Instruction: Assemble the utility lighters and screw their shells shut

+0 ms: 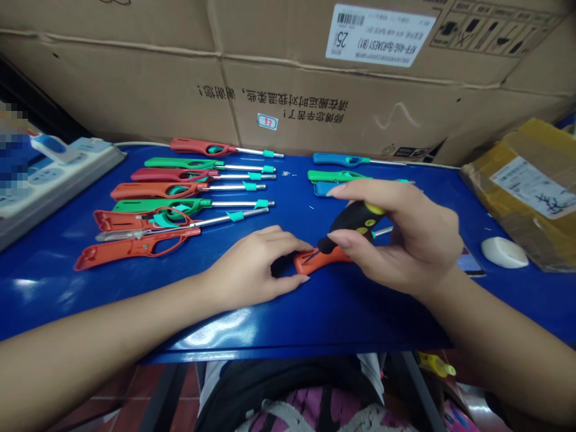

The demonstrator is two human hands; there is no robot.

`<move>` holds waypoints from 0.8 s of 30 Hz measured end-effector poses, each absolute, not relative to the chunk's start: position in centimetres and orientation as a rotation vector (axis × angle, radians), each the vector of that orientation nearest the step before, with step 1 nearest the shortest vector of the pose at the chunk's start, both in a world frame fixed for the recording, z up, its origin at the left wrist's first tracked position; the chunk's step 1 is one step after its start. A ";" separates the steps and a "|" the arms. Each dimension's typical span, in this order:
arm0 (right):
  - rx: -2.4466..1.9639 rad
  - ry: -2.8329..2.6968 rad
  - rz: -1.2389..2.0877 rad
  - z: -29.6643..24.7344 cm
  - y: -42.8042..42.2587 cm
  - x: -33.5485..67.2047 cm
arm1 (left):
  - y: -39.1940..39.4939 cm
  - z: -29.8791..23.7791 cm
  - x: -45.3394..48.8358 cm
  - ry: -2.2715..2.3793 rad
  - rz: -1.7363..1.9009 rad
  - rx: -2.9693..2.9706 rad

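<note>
My right hand (405,240) is closed around a screwdriver (348,225) with a black and yellow handle. Its thin shaft slants down to the handle end of an orange gas lighter (321,259) lying flat on the blue table. Thumb and index finger of my left hand (256,264) pinch that same end from both sides. The lighter's far part is mostly hidden behind my right hand. Left of my hands, an orange lighter with its casing split apart (135,249) shows its inner parts and metal tube.
Several red, green and orange lighters (171,190) lie in a row at the left. Blue and green lighters (341,159) lie beyond my right hand. A power strip (58,180) stands at far left, a white computer mouse (504,252) at right, and a cardboard box (279,66) walls the back.
</note>
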State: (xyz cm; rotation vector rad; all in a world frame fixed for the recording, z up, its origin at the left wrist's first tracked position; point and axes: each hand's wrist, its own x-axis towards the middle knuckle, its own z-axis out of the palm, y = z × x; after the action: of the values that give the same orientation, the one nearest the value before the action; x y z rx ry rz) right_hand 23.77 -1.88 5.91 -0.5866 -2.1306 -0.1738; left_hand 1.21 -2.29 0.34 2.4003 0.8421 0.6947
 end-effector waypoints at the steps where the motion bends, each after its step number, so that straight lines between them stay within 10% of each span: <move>1: -0.589 -2.125 -0.167 5.9 -1.9 23.7 | -2.3 0.3 1.2 0.841 0.695 2.400; 24: -0.520 -2.168 -0.101 6.2 -2.1 23.6 | -2.3 0.2 1.2 0.844 0.683 2.387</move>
State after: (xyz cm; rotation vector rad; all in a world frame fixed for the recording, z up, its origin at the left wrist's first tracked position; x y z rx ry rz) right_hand 23.62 -2.08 6.17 -0.5203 -2.1679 -0.1011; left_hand 1.17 -2.35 0.21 2.3872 0.8443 0.6830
